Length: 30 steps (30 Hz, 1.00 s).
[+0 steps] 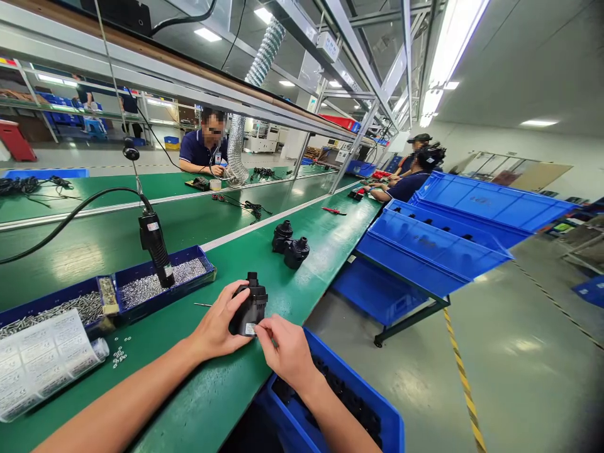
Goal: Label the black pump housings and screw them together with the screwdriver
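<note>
Left grip (218, 326) half-wraps a black housing (256, 305) near the desk's (198, 393) right edge, likely bracing it so my pinched-shut right grip (287, 352) meets its label (250, 328).

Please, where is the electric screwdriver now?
In the head view, the screwdriver hangs at the left, its tip over the screw bin, beyond the left hand.

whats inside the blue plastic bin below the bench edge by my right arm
Black parts, apparently plastic, lie in the blue plastic bin. Your right forearm hides some of the inside, and anything beneath the top parts is covered.
</note>
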Each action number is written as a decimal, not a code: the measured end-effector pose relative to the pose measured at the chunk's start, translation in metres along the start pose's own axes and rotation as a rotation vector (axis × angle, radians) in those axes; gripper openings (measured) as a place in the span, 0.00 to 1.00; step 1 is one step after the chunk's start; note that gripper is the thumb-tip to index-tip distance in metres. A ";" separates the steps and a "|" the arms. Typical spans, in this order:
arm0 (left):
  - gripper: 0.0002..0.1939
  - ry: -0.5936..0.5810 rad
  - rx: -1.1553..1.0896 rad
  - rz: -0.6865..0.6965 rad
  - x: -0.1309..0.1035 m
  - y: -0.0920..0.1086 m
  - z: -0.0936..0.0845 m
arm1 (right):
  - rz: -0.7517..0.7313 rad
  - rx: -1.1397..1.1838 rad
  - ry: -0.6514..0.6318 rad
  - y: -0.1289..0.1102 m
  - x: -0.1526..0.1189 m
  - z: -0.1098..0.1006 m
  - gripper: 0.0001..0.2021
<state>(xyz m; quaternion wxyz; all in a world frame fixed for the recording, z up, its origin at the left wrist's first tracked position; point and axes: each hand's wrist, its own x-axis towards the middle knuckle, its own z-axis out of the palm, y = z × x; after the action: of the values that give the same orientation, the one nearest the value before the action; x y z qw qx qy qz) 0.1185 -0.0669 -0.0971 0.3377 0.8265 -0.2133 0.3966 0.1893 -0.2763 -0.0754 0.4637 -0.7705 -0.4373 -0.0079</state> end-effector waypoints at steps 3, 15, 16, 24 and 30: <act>0.50 0.001 -0.001 -0.010 -0.001 -0.001 0.001 | -0.016 -0.053 0.041 0.006 -0.003 0.003 0.16; 0.45 -0.090 0.183 0.147 -0.001 0.020 0.005 | 0.261 0.064 0.105 0.007 0.004 0.022 0.49; 0.45 -0.128 0.199 0.177 -0.002 0.025 0.007 | 0.273 0.094 0.109 0.011 0.000 0.020 0.47; 0.48 -0.187 0.163 0.192 -0.006 0.031 0.019 | 0.667 -0.019 0.546 0.129 -0.120 -0.071 0.28; 0.46 -0.140 0.195 -0.021 -0.001 0.015 0.019 | 0.919 -0.084 0.536 0.191 -0.193 -0.044 0.14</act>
<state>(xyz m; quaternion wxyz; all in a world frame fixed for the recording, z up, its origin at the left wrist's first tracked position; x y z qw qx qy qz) 0.1180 -0.0909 -0.1009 0.2443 0.8833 -0.1883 0.3531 0.2170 -0.4726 -0.2659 0.4836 -0.8715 0.0797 -0.0181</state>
